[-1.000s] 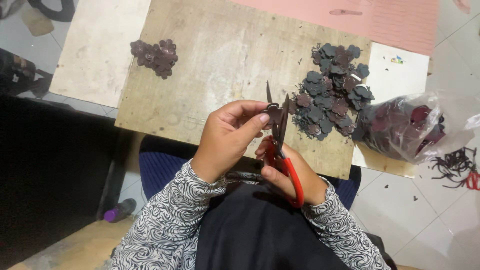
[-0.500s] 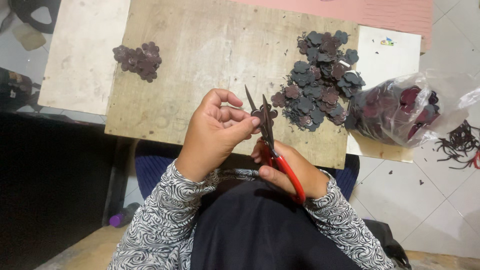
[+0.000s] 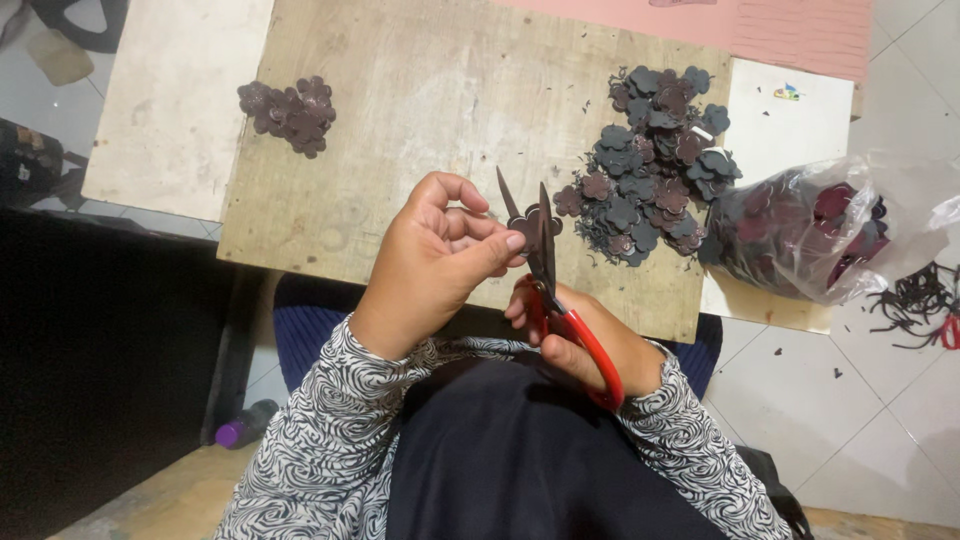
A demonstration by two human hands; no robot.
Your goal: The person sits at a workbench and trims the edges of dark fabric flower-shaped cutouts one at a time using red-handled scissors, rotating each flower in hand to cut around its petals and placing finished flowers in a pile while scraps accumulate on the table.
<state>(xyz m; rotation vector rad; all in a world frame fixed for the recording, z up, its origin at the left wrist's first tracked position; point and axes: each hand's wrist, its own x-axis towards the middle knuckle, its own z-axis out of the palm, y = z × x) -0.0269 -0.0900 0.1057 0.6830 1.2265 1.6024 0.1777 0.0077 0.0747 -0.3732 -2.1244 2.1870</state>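
The left hand (image 3: 435, 262) pinches a small dark flower-shaped cutout (image 3: 527, 219) between thumb and fingertips, near the middle of the wooden board (image 3: 420, 120). The right hand (image 3: 590, 345) is closed around the red handles of the scissors (image 3: 545, 270), whose blades stand apart around the cutout. A large heap of cutouts (image 3: 650, 160) lies to the right, a small heap (image 3: 288, 112) far left. A clear plastic bag (image 3: 810, 235) of dark pieces sits at the right, with a pink sheet (image 3: 790, 30) at the far edge.

I am holding my left hand (image 3: 435, 262) up in front of me, fingers curled, thumb and forefinger pinching together. My right hand (image 3: 580, 335) is sitting lower and closer to my body, fingers wrapped tight, both forearms bent inward.
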